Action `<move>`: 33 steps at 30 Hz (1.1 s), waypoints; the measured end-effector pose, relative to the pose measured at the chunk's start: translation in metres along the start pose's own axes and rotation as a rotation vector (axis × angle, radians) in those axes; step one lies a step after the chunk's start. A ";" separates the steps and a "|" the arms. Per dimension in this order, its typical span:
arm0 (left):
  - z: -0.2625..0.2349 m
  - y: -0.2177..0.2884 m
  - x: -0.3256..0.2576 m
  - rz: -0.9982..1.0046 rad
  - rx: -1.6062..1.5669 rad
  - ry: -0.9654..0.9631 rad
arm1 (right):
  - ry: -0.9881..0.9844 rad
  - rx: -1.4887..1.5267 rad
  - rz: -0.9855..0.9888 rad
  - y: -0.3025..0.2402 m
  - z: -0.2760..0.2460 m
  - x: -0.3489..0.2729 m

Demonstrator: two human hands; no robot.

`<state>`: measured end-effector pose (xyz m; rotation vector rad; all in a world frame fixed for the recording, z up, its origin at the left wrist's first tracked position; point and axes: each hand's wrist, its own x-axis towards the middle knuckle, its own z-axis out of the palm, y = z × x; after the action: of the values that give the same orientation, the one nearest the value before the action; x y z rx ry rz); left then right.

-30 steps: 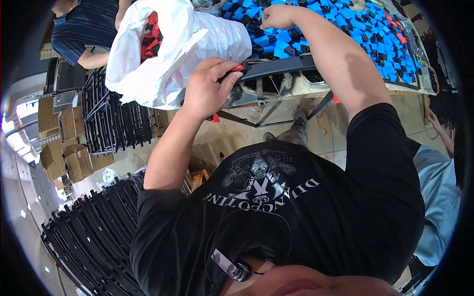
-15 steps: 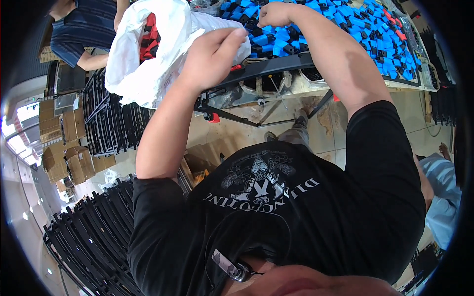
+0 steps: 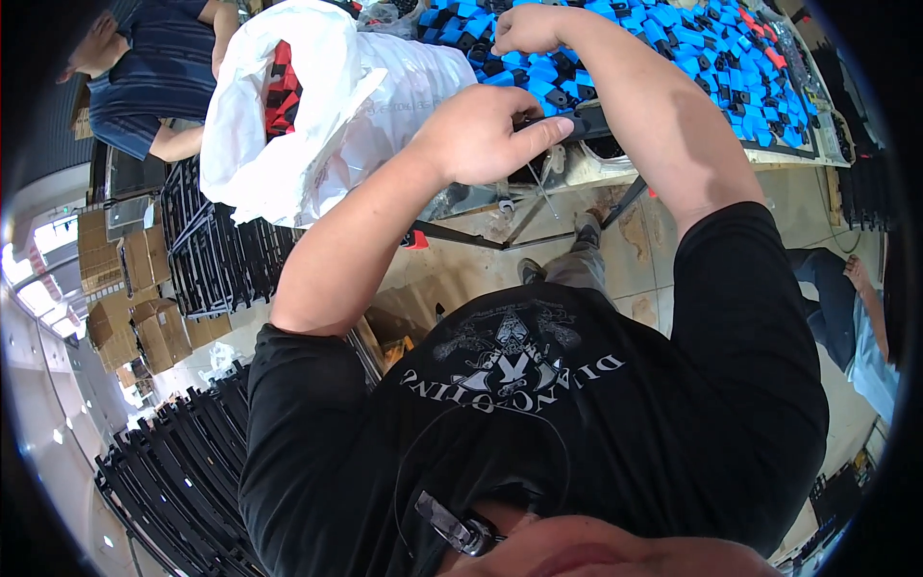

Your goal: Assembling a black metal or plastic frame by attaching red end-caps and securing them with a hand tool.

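My left hand [image 3: 486, 135] is closed round a black bar [image 3: 592, 123] that runs along the near edge of the table, with its thumb lying along the bar. Reaching farther out, my right hand [image 3: 534, 29] is at the left side of a heap of blue plastic pieces with black parts [image 3: 711, 72]. Its fingers are bent together over the heap, and whatever is between them is too hidden to make out. To the left of the heap lies a white plastic bag [image 3: 332, 115], its mouth showing red and black pieces [image 3: 280, 91].
A person in a dark striped shirt [image 3: 159, 77] stands at the far left. Racks of black metal frames [image 3: 183, 471] fill the lower left, near cardboard boxes [image 3: 159, 332]. Black folding legs [image 3: 461, 234] stand under the table. Another person [image 3: 870, 361] is at the right.
My left hand has moved right and nearer, from above the white bag onto the black bar, and closed round it. My right hand has shifted slightly left over the blue pieces.
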<state>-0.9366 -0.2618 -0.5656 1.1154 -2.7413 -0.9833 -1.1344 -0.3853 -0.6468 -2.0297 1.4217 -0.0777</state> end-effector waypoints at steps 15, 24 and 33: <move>0.018 -0.013 0.007 -0.025 -0.165 0.147 | 0.144 0.100 -0.042 0.005 0.012 0.001; -0.023 -0.047 -0.016 0.039 -0.673 0.269 | 0.026 0.099 0.190 0.015 0.017 0.011; -0.015 -0.076 -0.062 -0.432 -0.706 -0.086 | 0.091 0.117 0.192 0.010 0.015 0.004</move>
<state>-0.8393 -0.2718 -0.5832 1.5241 -1.9145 -1.8712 -1.1349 -0.3839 -0.6648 -1.8063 1.6234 -0.1685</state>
